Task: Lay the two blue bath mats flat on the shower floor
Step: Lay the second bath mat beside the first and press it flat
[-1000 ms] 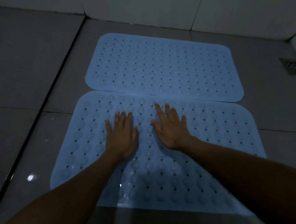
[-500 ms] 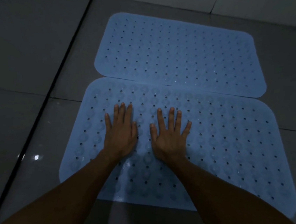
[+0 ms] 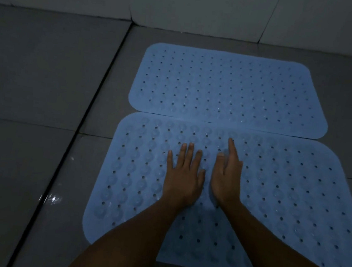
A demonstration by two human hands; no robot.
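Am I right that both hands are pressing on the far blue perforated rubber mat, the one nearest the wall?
Not quite. The head view shows the left hand and right hand on the near blue perforated rubber mat; the far blue mat, nearest the wall, lies untouched.

We count two blue bath mats: far mat (image 3: pixel 229 89), near mat (image 3: pixel 284 188), both perforated. We count two hands: left hand (image 3: pixel 182 177), right hand (image 3: pixel 226 180). We see two forearms. Grey floor tiles (image 3: pixel 36 64) too cropped to count.
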